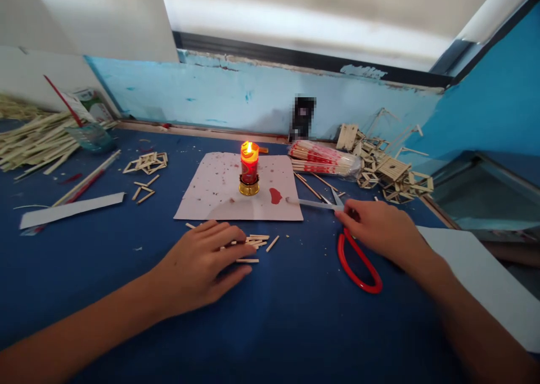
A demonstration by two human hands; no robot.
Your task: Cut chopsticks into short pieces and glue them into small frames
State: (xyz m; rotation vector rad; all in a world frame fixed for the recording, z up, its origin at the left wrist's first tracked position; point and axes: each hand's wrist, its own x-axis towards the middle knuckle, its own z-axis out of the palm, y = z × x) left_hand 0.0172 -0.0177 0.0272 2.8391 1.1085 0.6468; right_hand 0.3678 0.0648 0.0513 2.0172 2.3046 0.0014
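Observation:
My left hand (206, 260) lies on the blue tabletop with its fingers stretched and apart, over a small pile of short cut wooden sticks (256, 242). It partly hides them. My right hand (377, 224) pinches a thin translucent glue stick (314, 203), its tip pointing left over the white paper sheet (202, 190). Under that hand lies a pair of scissors (358, 271) with red handles; part of the blades is covered. A lit red candle (250, 170) in a gold base stands upright on the sheet, left of the glue stick's tip. A dark red patch (275, 195) marks the paper nearby.
Small stick frames (392, 170) are heaped at the back right, beside a plastic-wrapped bundle of sticks (320, 160). Further frames (147, 162) sit left of the sheet. Long strips (37, 142) and a glass cup (90, 138) stand far left. White paper (476, 271) lies right.

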